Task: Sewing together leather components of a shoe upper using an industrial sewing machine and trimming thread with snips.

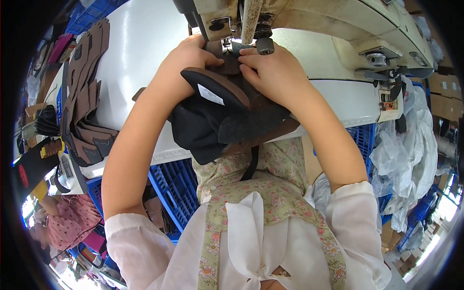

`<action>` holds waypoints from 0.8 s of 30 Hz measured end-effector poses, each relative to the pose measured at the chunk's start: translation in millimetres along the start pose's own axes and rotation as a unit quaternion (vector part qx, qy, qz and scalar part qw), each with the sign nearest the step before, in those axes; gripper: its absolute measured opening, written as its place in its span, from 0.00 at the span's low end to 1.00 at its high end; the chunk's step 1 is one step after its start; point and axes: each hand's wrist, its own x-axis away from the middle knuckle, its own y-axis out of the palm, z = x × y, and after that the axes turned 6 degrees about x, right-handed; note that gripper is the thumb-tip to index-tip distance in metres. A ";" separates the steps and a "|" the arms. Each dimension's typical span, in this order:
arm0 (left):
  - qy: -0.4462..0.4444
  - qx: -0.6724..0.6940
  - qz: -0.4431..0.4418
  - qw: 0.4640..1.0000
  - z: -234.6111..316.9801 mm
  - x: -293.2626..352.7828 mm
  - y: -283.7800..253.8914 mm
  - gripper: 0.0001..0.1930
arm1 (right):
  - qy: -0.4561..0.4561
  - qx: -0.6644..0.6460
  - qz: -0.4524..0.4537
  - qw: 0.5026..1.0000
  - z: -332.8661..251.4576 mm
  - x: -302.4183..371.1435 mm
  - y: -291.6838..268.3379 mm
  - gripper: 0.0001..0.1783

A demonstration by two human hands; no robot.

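A brown and black shoe upper (193, 128) with a black lining and a white label on its tongue hangs over the front edge of the sewing machine's white table. Its far end lies under the presser foot (226, 44) of the sewing machine (314, 17). My left hand (189, 54) grips the upper just left of the foot, the thumb on the brown material and the other fingers partly hidden. On the other side of the foot, my right hand (270, 70) pinches the upper's edge beside a small dark grey-green piece (237, 47).
Stacked brown cut pieces (87, 92) lie along the table's left side. Blue crates (174, 193) stand below the table edge. Clear plastic bags (403, 145) hang at the right. Another person in pink dotted clothing (72, 217) is at the far lower left.
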 end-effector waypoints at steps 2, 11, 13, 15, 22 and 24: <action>0.006 0.006 -0.001 1.000 -2.8 -1.4 -1.2 0.24 | -0.014 -0.004 0.031 0.999 0.3 0.1 2.9 0.09; 0.026 0.036 -0.037 0.998 -9.4 -11.4 -15.4 0.22 | 0.021 0.010 0.046 0.999 -8.2 -1.6 10.3 0.10; 0.046 -0.002 -0.037 0.998 -6.5 -12.1 -18.1 0.20 | 0.035 -0.006 0.058 0.998 -10.3 -0.5 10.4 0.10; 0.010 -0.006 -0.059 0.998 1.2 -14.4 -21.6 0.20 | 0.049 -0.022 0.070 0.996 -11.0 1.7 6.9 0.11; 0.099 -0.096 -0.047 0.989 -5.0 -6.4 -23.6 0.19 | 0.033 -0.051 -0.008 0.998 -1.9 3.4 -5.8 0.14; 0.096 -0.061 -0.050 0.992 -13.4 -5.3 -23.0 0.20 | 0.021 -0.062 -0.026 0.998 -0.6 1.5 -10.4 0.15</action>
